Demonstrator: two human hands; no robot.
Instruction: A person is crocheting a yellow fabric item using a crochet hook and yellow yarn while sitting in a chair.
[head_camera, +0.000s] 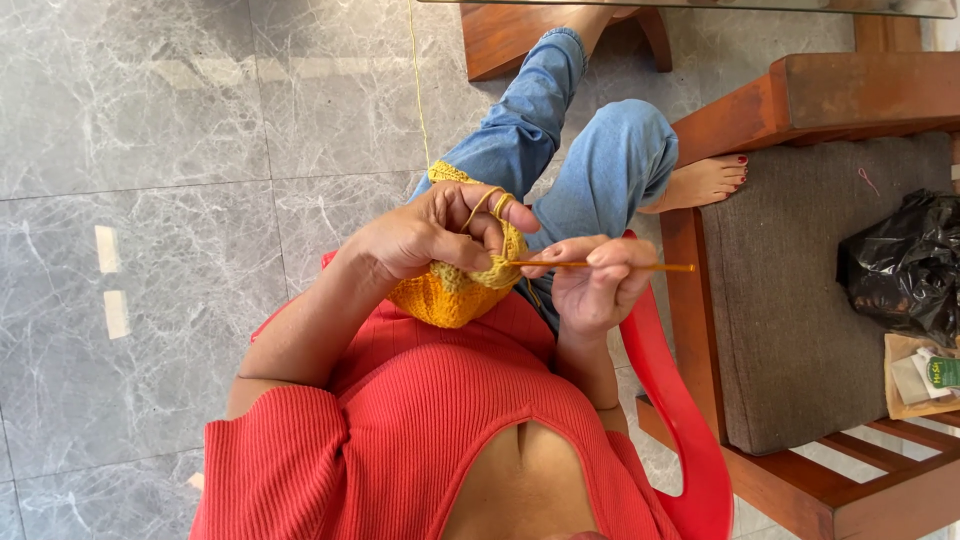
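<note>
My left hand (430, 232) grips a mustard-yellow crocheted piece (450, 292), with a loop of yellow yarn wound over its index finger. My right hand (597, 280) pinches a thin golden crochet hook (600, 266) that lies level, its tip at the edge of the piece beside my left fingers. A strand of yellow yarn (417, 90) runs from the piece up across the floor to the top of the view. Both hands hover over my lap, above blue jeans and a red ribbed top.
I sit on a red plastic chair (680, 410). To the right stands a wooden seat with a grey cushion (790, 300), carrying a black plastic bag (905, 265) and a small paper packet (920, 378). Grey marble floor (150, 200) spreads to the left.
</note>
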